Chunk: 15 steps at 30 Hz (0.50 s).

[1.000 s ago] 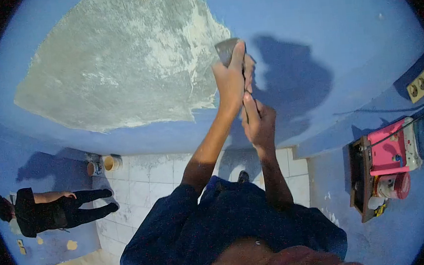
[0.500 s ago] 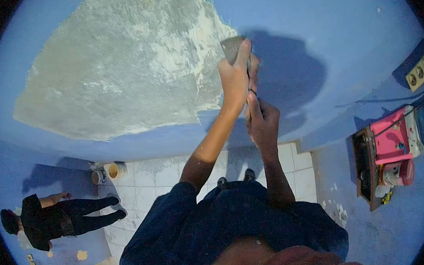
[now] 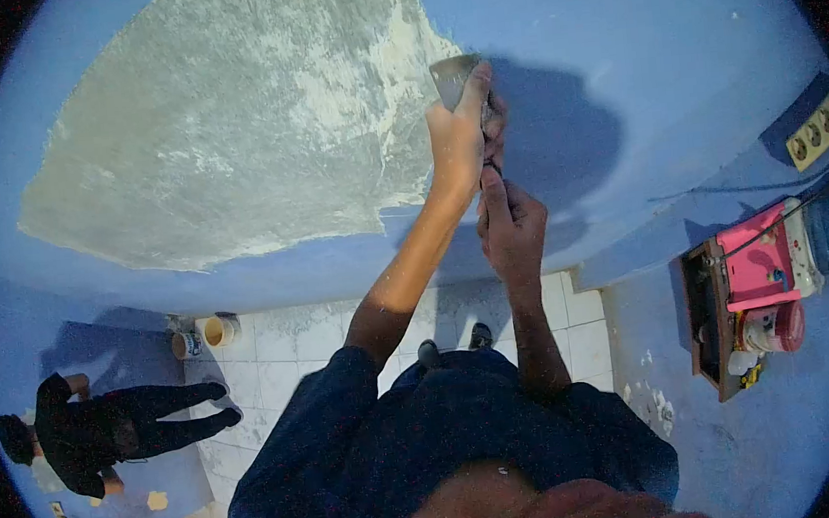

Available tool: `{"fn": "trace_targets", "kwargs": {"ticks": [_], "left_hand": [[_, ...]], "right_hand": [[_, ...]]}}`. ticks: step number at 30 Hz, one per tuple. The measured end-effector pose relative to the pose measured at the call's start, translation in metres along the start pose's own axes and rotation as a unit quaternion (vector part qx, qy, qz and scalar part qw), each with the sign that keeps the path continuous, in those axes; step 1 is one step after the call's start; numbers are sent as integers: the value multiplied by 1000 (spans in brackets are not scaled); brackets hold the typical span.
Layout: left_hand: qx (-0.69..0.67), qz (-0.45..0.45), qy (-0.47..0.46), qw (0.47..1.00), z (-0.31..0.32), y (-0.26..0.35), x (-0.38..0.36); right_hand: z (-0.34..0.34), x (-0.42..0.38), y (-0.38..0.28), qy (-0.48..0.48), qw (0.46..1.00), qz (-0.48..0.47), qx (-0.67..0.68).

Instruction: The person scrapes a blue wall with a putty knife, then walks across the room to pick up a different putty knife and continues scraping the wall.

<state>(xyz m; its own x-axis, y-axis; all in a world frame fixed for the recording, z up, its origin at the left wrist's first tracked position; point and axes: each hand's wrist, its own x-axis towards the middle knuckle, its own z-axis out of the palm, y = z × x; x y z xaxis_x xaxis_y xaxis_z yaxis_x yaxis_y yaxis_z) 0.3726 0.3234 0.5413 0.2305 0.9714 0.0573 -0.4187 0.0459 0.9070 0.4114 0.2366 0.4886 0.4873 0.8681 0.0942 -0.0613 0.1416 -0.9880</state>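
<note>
A scraper (image 3: 451, 81) with a wide flat blade rests against the blue wall, at the right edge of a large bare grey patch (image 3: 230, 137) with pale streaks. Closest to the blade is my left hand (image 3: 462, 138), closed around the tool with its thumb stretched up beside the blade. Lower down, my right hand (image 3: 514, 227) is closed on the end of the handle. Most of the handle is hidden by my fingers. The patch has a ragged, whitish border where the paint ends.
Two buckets (image 3: 218, 331) stand on the white tiled floor (image 3: 275, 348) at the wall's foot. On the left, a person (image 3: 106, 424) in dark clothes faces another wall. To the right are a socket strip (image 3: 818, 130) with cables and a wooden shelf (image 3: 707, 324) holding pink and white items.
Both hands and the scraper have moved slightly up the wall. My view has shifted a little. The other person's arms have changed position.
</note>
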Motion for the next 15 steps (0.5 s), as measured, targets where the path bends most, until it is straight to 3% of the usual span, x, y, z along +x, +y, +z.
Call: {"fn": "trace_targets", "kwargs": {"ticks": [2,5,6,9,11,15], "left_hand": [[-2,-42,21,999,-6,-9,-1],[31,40,17,999,-13,-15,8],[12,19,-23,999,-5,11,3],[12,-27,47,998,-9,-10,-2],[14,-3,24,1000,-9,-10,2],[8,-20,5,1000,-5,5,-1]], "right_hand": [[-2,-10,31,10,1000,-16,-19],[5,3,16,-3,999,-42,-23],[5,-1,11,-10,999,-38,-24],[0,-6,38,8,998,-54,-37],[-1,-2,35,3,996,-74,-49],[1,-2,10,6,1000,-15,-7]]}}
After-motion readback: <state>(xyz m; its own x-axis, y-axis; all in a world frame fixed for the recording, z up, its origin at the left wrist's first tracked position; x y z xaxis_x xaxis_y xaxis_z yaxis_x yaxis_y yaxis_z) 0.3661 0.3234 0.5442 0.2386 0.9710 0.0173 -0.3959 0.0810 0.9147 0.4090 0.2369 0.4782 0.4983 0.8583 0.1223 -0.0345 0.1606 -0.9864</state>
